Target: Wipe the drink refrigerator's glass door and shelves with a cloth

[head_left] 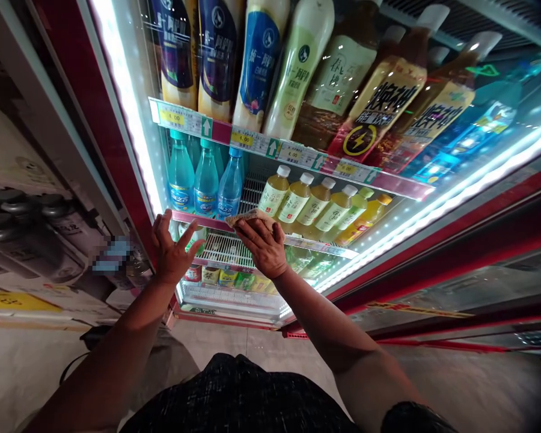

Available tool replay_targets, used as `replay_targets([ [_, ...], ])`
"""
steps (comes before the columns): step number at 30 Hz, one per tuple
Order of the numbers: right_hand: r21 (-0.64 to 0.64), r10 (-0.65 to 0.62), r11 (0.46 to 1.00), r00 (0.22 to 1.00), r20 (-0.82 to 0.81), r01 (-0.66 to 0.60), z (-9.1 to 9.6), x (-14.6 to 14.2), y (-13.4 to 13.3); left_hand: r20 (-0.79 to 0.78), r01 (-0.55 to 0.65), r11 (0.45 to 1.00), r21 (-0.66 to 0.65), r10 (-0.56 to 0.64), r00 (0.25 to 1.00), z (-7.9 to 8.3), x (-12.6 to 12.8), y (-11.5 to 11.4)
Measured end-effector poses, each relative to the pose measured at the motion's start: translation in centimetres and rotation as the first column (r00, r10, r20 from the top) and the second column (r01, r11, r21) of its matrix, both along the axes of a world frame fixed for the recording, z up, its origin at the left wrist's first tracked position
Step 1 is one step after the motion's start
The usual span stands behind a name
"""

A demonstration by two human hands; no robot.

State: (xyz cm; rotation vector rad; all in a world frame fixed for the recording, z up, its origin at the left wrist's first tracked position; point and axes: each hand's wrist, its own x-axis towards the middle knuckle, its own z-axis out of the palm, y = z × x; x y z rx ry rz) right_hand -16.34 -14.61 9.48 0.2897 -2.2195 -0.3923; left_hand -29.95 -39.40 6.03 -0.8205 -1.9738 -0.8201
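Left hand [175, 249]: back visible, fingers spread and lightly bent, thumb set apart. Right hand [265, 243], beyond the left thumb: fingers close together, curved. The 2 bare forearms, left forearm [128, 331] and right forearm [320, 319], extend behind the fingers.

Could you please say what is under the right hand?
A tan cloth shows under the right hand, overlapping the shelf edge. The hand hides part of the cloth; what lies behind it cannot be seen.
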Motion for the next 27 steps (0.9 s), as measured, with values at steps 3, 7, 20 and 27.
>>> replay_targets([
  [3,0.049,0.06,0.997,0.998,0.013,-0.06,-0.3,-0.6,-1.1,0.011,0.042,0.999,0.027,-0.042,0.999,-0.1,-0.4,-0.6],
  [7,0.098,0.038,0.994,0.999,0.031,-0.041,0.0,-1.7,-2.6,-0.055,0.069,0.998,-0.001,-0.069,0.996,-0.3,-0.7,-1.2],
  [20,-0.008,0.157,0.987,0.98,0.125,-0.158,1.7,-6.1,-7.2,-0.097,0.039,0.998,0.044,-0.035,0.995,-0.6,-1.5,-2.4],
  [27,-0.011,0.19,0.982,0.972,0.139,-0.191,0.3,-8.5,-9.8,-0.031,0.033,0.997,0.075,-0.03,0.999,-1.7,-2.4,-3.5],
])
